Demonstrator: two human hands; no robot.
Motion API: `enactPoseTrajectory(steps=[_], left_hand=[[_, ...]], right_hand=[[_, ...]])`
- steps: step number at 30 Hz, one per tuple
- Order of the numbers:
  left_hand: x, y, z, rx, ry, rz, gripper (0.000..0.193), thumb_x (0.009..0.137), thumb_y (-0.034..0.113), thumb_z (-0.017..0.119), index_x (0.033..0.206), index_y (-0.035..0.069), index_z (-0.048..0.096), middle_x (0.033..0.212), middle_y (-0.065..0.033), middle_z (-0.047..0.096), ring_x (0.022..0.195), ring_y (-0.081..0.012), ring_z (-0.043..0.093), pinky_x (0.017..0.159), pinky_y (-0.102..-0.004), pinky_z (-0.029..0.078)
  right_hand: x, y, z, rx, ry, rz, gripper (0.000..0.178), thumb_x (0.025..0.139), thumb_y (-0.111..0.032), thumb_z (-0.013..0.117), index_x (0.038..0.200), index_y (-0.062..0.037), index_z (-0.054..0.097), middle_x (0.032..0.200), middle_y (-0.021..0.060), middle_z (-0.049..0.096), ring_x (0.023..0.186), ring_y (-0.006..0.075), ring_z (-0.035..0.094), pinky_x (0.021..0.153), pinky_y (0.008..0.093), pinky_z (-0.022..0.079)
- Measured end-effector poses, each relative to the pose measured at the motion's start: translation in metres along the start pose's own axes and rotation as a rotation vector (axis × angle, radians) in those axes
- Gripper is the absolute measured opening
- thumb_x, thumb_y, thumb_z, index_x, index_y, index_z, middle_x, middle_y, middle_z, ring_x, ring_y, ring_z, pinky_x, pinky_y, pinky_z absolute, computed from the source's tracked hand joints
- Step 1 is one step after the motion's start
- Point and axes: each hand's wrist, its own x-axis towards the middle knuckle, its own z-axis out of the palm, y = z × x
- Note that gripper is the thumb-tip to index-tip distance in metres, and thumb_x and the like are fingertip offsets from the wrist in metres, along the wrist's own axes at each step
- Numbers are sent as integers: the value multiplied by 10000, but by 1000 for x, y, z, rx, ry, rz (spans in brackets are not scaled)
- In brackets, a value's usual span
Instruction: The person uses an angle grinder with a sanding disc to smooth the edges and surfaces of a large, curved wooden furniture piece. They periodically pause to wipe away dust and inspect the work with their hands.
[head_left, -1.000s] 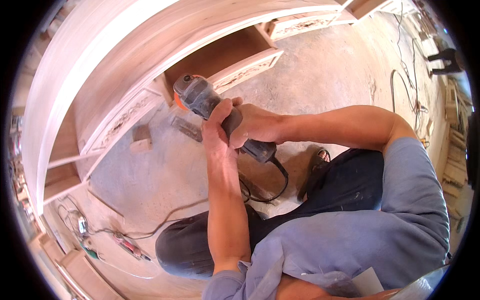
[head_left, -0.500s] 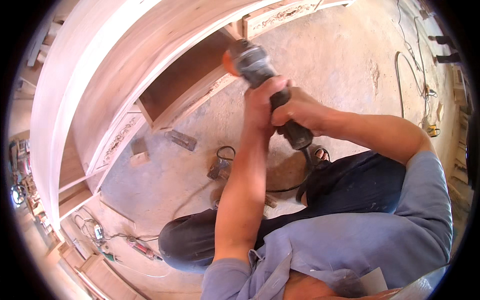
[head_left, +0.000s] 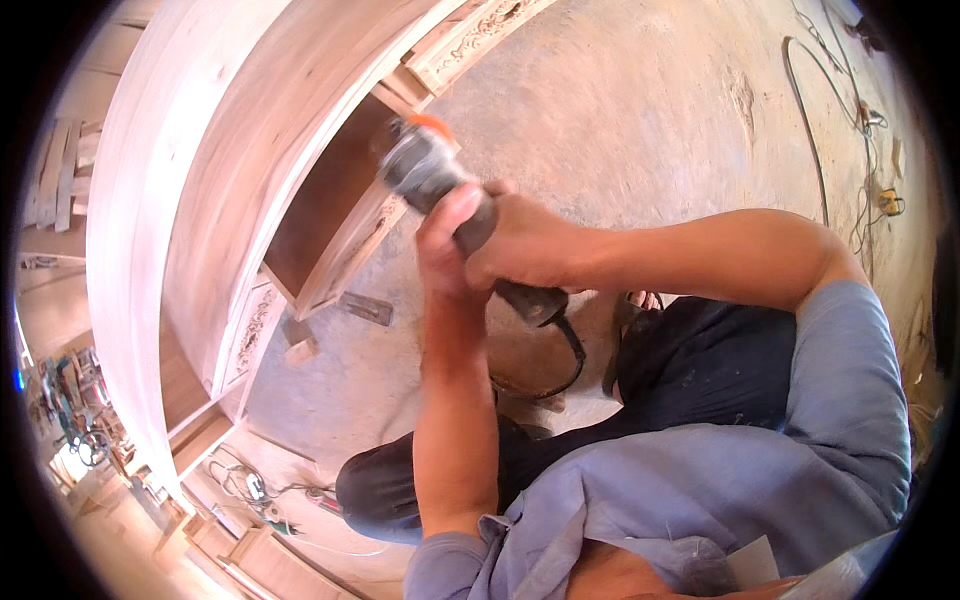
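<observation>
An angle grinder (head_left: 415, 168) with a silver-grey head, dark body and orange disc is in both my hands. My left hand (head_left: 447, 245) wraps round its body just behind the head, and my right hand (head_left: 530, 238) closes round the rear of the body. A black power cord (head_left: 578, 350) trails from its back end. The grinder's head is over a pulled-out drawer (head_left: 335, 190) with a carved front, part of a large pale wooden cabinet (head_left: 235, 130). Whether the disc touches the wood I cannot tell; the head is blurred.
On the concrete floor lie a flat dark tool (head_left: 367, 308) and a small wood block (head_left: 300, 350). Another carved drawer front (head_left: 475, 45) stands farther along the cabinet. Cables (head_left: 822, 150) and a yellow tool (head_left: 890, 202) lie at the right, more cables (head_left: 235, 480) at the lower left.
Both hands have moved the grinder left and slightly down, nearer the drawer's carved front. The orange disc now shows on the head's right side. The view has shifted a little.
</observation>
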Motion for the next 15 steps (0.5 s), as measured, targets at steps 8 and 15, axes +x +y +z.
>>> enactPoseTrajectory(steps=[8, 15], left_hand=[[-7, -7, -4, 43, -14, 55, 358, 834, 284, 661, 1034, -11, 637, 967, -124, 668, 872, -217, 644, 790, -334, 518], [-15, 7, -17, -20, 45, 78, 392, 824, 290, 651, 1084, -3, 626, 939, -125, 659, 855, -217, 640, 802, -342, 512]], right_hand=[[-9, 6, 11, 35, 127, -85, 792, 626, -125, 723, 1321, 118, 430, 935, 144, 628, 832, 237, 650, 726, 326, 536], [6, 4, 29, -12, 32, -121, 761, 607, -136, 749, 1271, 118, 478, 1034, 178, 619, 902, 240, 645, 751, 351, 548]])
